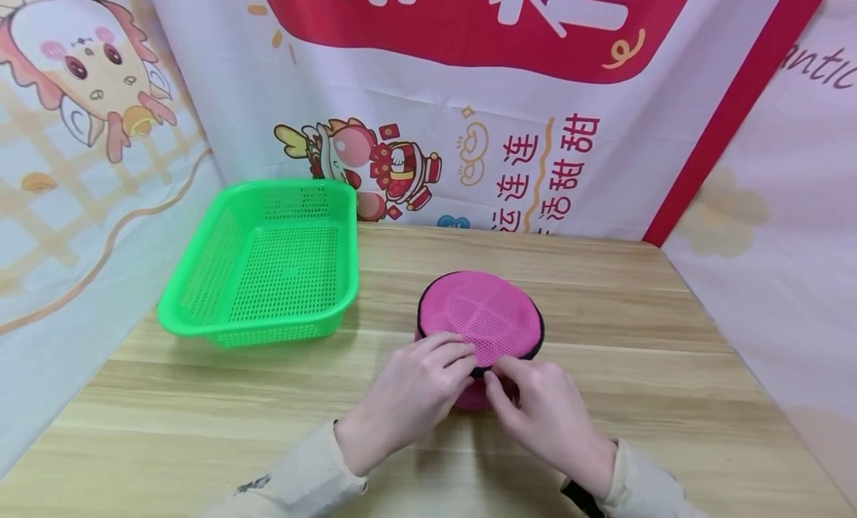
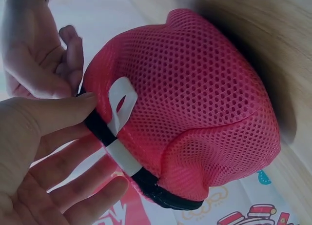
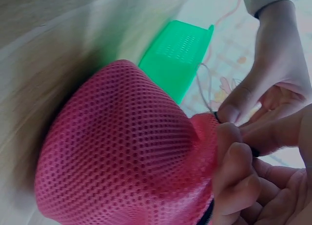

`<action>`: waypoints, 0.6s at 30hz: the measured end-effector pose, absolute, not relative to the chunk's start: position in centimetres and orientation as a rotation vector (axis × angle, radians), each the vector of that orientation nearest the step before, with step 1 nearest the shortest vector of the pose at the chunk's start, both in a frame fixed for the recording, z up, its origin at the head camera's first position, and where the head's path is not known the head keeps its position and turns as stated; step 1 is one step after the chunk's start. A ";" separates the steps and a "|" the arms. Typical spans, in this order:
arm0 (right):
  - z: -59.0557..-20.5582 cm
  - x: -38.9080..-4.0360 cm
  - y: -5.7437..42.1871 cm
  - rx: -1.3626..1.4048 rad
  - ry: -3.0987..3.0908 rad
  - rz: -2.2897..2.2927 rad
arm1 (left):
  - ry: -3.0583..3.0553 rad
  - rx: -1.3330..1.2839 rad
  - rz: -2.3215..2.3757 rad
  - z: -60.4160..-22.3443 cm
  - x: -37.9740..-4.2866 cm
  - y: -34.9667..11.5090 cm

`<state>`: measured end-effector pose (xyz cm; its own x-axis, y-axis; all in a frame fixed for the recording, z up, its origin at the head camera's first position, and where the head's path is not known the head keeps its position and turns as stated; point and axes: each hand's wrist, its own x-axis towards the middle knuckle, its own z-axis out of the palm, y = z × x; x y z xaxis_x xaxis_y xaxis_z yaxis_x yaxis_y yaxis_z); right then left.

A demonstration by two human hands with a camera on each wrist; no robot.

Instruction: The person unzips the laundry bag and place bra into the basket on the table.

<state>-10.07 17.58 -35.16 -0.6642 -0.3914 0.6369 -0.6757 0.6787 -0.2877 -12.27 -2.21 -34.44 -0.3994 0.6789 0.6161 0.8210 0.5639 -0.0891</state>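
Observation:
A round pink mesh laundry bag (image 1: 482, 309) with a black zipper edge stands on the wooden table. At its near rim my left hand (image 1: 418, 380) pinches the black edge (image 2: 100, 127), thumb on one side and fingers behind. Right beside it, my right hand (image 1: 545, 406) pinches the same rim between thumb and curled fingers. A white loop (image 2: 129, 105) sticks out from the bag's side near my left thumb, above a white tab (image 2: 123, 157) on the edge. Whether the right fingers hold a zipper pull is hidden.
A green plastic basket (image 1: 352, 261) stands at the back left of the wooden table (image 1: 602, 309). Printed cloth (image 1: 402, 86) hangs behind the table and along both sides.

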 end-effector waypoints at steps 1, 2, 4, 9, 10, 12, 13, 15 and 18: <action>-35.1 -10.0 17.5 0.812 -2.357 0.697 | -2.196 -1.185 -0.314 -34.4 -12.3 -2.2; -35.0 -10.0 17.5 0.803 -2.365 0.696 | -2.200 -1.175 -0.323 -34.4 -12.3 -2.3; -34.9 -9.9 17.4 0.783 -2.380 0.695 | -2.202 -1.163 -0.335 -34.4 -12.3 -2.3; -34.7 -9.9 17.2 0.750 -2.403 0.725 | -2.195 -1.159 -0.349 -34.3 -12.4 -2.3; -34.6 -9.9 17.2 0.747 -2.405 0.728 | -2.195 -1.156 -0.352 -34.3 -12.5 -2.4; -34.5 -9.9 17.1 0.739 -2.409 0.729 | -2.199 -1.148 -0.358 -34.4 -12.6 -2.4; -34.4 -9.9 17.0 0.734 -2.410 0.725 | -2.203 -1.142 -0.358 -34.3 -12.7 -2.5; -34.3 -9.9 16.8 0.728 -2.414 0.713 | -2.215 -1.132 -0.342 -34.3 -12.8 -2.5; -34.2 -10.2 16.5 0.722 -2.426 0.685 | -2.240 -1.121 -0.314 -34.3 -13.1 -2.7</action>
